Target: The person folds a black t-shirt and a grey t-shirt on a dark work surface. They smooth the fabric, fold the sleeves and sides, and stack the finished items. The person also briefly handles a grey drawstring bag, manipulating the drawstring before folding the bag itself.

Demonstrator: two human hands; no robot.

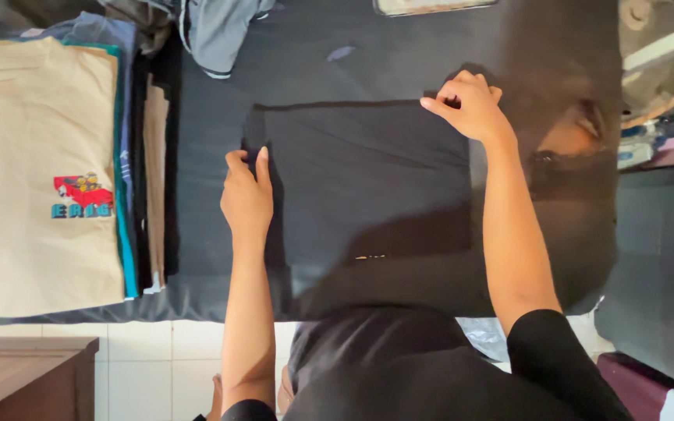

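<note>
Black garment (368,183), folded to a rectangle, lies flat mid-tabletop (212,226), reaching toward the near edge. Left hand (247,199) rests flat on the garment's left edge, fingers together, gripping nothing. Right hand (470,105) sits at the far right corner of the garment, fingers curled; it seems to pinch the cloth, but dark fabric hides the contact. Stack of folded shirts (40,171), cream one on top, at the tabletop's left edge. Grey clothing (216,31) at the far edge.

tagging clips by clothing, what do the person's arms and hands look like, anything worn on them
Both forearms are bare. The left hand and right hand wear no gloves, and no rings or watch show. Short black fabric sleeves cover only the upper arms, part of a black top.
</note>
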